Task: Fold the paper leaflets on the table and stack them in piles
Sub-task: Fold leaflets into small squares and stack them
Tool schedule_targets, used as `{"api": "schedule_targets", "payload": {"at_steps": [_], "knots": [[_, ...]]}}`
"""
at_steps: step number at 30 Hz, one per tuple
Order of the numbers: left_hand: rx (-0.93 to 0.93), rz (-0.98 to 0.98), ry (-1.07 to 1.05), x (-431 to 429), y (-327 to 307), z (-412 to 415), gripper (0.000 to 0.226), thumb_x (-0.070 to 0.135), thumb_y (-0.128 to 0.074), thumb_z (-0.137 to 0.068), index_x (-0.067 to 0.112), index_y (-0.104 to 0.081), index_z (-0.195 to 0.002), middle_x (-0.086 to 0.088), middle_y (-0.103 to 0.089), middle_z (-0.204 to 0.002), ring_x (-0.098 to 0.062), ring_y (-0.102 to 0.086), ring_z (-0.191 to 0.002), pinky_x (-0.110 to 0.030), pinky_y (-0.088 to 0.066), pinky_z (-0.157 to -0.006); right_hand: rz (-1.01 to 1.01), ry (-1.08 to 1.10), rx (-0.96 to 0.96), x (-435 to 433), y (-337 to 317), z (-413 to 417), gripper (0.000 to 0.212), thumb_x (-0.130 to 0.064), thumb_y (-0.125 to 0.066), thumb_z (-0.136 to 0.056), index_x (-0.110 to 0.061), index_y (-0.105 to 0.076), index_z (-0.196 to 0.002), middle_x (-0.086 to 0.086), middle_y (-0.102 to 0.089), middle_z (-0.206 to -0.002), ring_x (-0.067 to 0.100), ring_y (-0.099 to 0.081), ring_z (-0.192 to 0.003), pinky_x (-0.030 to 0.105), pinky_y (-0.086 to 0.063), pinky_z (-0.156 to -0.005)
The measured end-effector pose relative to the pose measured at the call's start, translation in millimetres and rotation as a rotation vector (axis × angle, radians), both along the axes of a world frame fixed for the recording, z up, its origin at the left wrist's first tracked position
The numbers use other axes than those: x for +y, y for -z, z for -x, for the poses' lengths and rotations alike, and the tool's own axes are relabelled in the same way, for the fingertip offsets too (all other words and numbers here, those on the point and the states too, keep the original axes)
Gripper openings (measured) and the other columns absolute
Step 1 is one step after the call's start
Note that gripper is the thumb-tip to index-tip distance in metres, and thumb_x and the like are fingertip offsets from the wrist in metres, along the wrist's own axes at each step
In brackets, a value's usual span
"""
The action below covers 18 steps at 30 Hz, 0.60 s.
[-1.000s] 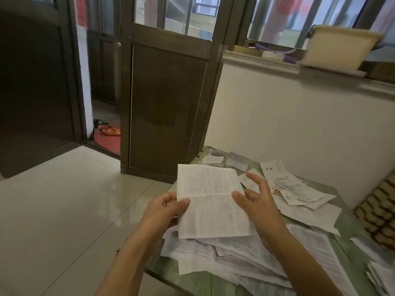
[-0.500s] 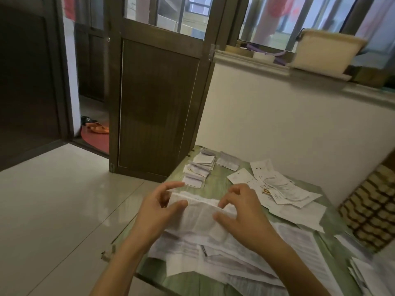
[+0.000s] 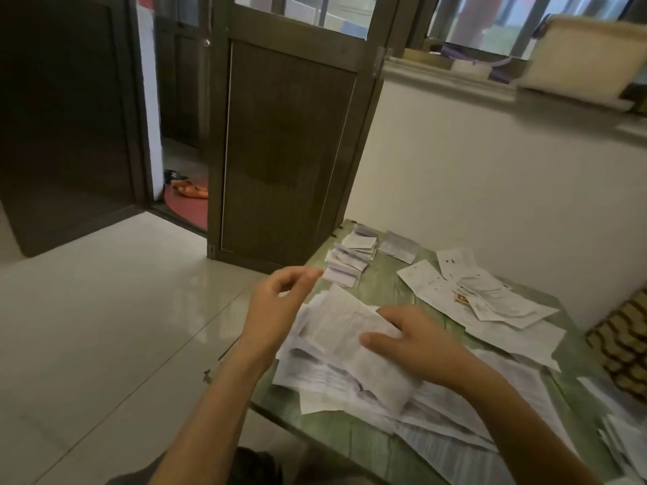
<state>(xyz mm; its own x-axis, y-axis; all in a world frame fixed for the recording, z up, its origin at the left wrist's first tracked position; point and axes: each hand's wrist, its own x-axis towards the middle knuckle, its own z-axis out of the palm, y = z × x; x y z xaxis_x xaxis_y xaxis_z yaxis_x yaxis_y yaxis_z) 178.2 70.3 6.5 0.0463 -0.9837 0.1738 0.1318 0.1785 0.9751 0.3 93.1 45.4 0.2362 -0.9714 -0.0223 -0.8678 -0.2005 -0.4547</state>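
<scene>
Head-worn view, down over table [image 3: 385, 287]

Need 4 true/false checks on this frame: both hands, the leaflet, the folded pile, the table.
1. The right hand rests on a leaflet. True.
2. The left hand pinches that leaflet. False: it holds nothing, with its fingers loosely curled.
3. A pile of folded leaflets lies near the table's far left corner. True.
4. The table is red. False: its top is green.
</scene>
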Motion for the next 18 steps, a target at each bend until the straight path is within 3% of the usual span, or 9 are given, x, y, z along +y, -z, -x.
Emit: {"api": "schedule_targets", "payload": {"at_steps": [2,5,7,9,12,14,18], "knots": [[-0.035,-0.074,0.152,2.4,-2.6,3.5,0.039,0.055,-0.05,-0.075,0.028,-0.064,-0.098,0.012,-0.063,-0.097,-0.003,-0.058,-0.089,-0.016,-0.043,-0.068,-0.017,0.008,-0.003,-1.0,1.7,1.2,0.024,-0.031,-0.058,-0.09,-0.008,-0.064,-0.092,0.007,-0.064,-0.089,0.015,-0.061,-0.078,0.021,-0.045,-0.063],[-0.192,-0.094,0.212,4.6,1.3,11.2,0.01,0.037,-0.061,-0.085,0.027,-0.065,-0.083,0.013,-0.062,-0.081,0.005,-0.059,-0.065,-0.012,-0.045,-0.053,-0.042,-0.023,0.011,-2.8,6.3,-1.9,0.018,-0.032,-0.055,-0.091,-0.016,-0.062,-0.086,-0.004,-0.059,-0.079,0.006,-0.055,-0.069,0.018,-0.042,-0.06],[-0.207,-0.074,0.195,2.4,6.3,14.6,0.013,0.028,-0.062,-0.087,0.02,-0.065,-0.078,0.006,-0.063,-0.074,0.008,-0.056,-0.053,-0.008,-0.043,-0.048,-0.005,-0.037,0.016,-4.5,8.3,-5.6,0.021,-0.033,-0.053,-0.093,-0.015,-0.062,-0.087,-0.006,-0.057,-0.076,0.0,-0.05,-0.064,0.014,-0.039,-0.058],[-0.206,-0.049,0.172,1.4,8.3,15.6,0.018,0.027,-0.062,-0.087,0.016,-0.064,-0.072,0.004,-0.06,-0.067,0.006,-0.052,-0.049,-0.007,-0.041,-0.047,0.08,-0.029,-0.048,-6.0,7.9,-9.9,0.024,-0.032,-0.052,-0.094,-0.019,-0.058,-0.075,-0.008,-0.051,-0.066,-0.001,-0.045,-0.055,0.012,-0.036,-0.054],[-0.215,-0.021,0.132,0.7,8.7,16.4,0.035,0.032,-0.057,-0.089,0.003,-0.063,-0.07,-0.005,-0.051,-0.064,-0.007,-0.046,-0.056,-0.012,-0.037,-0.05,0.141,-0.013,-0.122,-8.3,7.5,-15.0,0.031,-0.026,-0.054,-0.093,-0.014,-0.055,-0.065,-0.007,-0.044,-0.057,0.003,-0.038,-0.05,0.013,-0.034,-0.053],[-0.212,-0.026,0.112,0.9,6.8,16.3,0.046,0.033,-0.053,-0.091,-0.011,-0.06,-0.081,-0.011,-0.05,-0.071,-0.015,-0.043,-0.063,-0.013,-0.035,-0.05,0.142,-0.015,-0.158,-8.9,8.2,-14.8,0.031,-0.023,-0.056,-0.092,-0.003,-0.06,-0.069,-0.002,-0.043,-0.057,0.007,-0.036,-0.051,0.014,-0.033,-0.051],[-0.173,-0.059,0.09,0.3,4.6,8.2,0.05,0.036,-0.052,-0.09,-0.014,-0.061,-0.091,-0.015,-0.057,-0.081,-0.021,-0.049,-0.07,-0.022,-0.041,-0.06,0.126,-0.01,-0.179,-5.1,12.6,-3.1,0.034,-0.022,-0.058,-0.091,0.004,-0.06,-0.07,0.004,-0.045,-0.056,0.007,-0.038,-0.051,0.012,-0.033,-0.05]]}}
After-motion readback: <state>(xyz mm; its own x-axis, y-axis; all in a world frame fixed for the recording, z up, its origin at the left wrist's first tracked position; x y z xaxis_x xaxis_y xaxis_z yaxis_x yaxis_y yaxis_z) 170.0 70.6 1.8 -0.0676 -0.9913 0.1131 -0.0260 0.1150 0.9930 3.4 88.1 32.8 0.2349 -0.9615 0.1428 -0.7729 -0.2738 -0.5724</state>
